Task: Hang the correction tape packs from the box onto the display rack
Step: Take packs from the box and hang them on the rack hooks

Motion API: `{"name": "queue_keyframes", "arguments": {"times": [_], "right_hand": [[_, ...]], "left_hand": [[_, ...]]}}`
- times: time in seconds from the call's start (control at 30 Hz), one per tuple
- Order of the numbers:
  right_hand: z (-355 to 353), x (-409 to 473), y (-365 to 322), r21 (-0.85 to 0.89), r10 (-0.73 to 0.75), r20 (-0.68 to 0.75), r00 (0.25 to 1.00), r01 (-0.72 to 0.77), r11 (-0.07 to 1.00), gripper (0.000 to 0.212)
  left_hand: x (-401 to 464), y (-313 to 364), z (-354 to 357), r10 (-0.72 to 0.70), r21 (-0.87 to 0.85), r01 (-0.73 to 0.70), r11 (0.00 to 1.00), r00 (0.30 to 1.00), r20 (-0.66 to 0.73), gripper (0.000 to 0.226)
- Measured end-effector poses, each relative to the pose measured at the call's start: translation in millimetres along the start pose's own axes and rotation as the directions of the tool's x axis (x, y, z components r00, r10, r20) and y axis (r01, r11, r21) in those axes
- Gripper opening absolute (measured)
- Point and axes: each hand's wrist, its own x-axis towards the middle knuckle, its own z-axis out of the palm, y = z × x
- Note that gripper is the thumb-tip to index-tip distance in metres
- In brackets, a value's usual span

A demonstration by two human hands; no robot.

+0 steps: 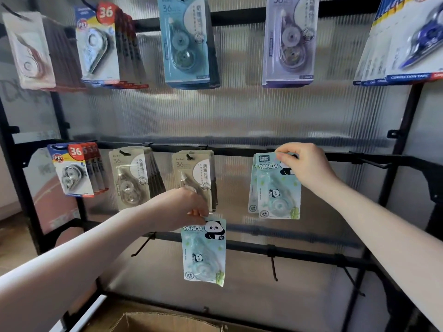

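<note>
Head view: the right hand (309, 167), right of centre, pinches the top of a panda correction tape pack (279, 188) against the middle rail of the display rack (239, 149). Left hand (184, 207) pinches a second panda pack (205, 252) hanging lower centre. Cardboard box (167, 322) sits at the bottom edge.

A single wide-angle head-worn camera looks forward and slightly down, close to a black display rack (239, 149) that fills the frame, with both forearms reaching in from the lower corners and a cardboard box (167, 322) at the bottom edge.
</note>
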Motion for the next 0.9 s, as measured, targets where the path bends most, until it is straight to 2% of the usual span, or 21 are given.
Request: {"name": "queue_keyframes", "arguments": {"times": [0.13, 0.4, 0.67, 0.9], "right_hand": [[1, 2, 0, -0.038, -0.021, 0.055, 0.998, 0.023, 0.999, 0.017], [0, 8, 2, 0.115, 0.031, -0.023, 0.999, -0.028, 0.993, 0.005], [-1, 10, 18, 0.005, 0.002, 0.103, 0.995, -0.003, 1.000, 0.019], [5, 15, 24, -0.113, -0.025, 0.052, 0.998, 0.031, 0.993, 0.021]], "left_hand": [[5, 3, 6, 0.009, -0.003, -0.009, 1.000, 1.000, 0.019, 0.018], [11, 8, 8, -0.012, 0.005, 0.011, 1.000, 0.999, 0.048, 0.019], [8, 7, 8, 0.003, -0.003, -0.003, 1.000, 0.999, 0.043, 0.018], [13, 6, 2, 0.028, -0.049, -0.029, 0.998, 0.999, -0.017, 0.016]]}}
